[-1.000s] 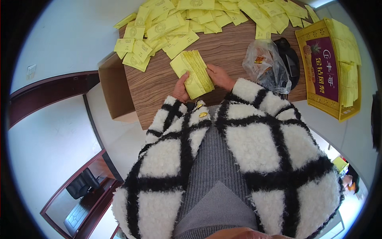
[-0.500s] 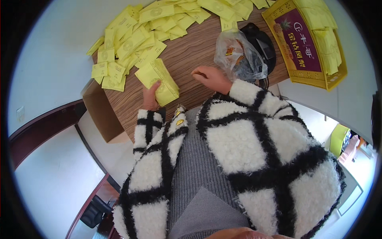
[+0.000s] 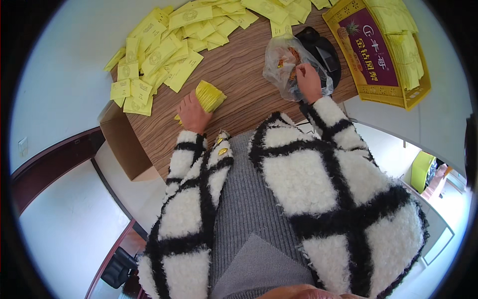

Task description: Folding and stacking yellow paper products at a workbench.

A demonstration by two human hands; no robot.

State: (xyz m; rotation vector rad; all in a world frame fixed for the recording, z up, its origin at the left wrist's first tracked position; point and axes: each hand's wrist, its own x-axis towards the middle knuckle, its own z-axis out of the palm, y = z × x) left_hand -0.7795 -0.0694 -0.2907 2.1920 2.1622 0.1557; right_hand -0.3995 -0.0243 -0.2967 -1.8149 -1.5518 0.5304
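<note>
The right hand (image 3: 308, 83) has moved rightward to the clear plastic bag (image 3: 280, 66), fingers curled; whether they pinch anything cannot be told. The left hand (image 3: 193, 113) alone now grips the yellow envelope stack (image 3: 211, 96), at the near left. Wood-grained tabletop (image 3: 240, 62) gives room between; loose envelopes (image 3: 164, 52) border far left, the yellow crate (image 3: 369, 92) right.

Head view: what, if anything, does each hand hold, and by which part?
The left hand holds the bundle of yellow packets around its middle. The right hand is over the plastic bag; whether it grips cannot be told.
</note>
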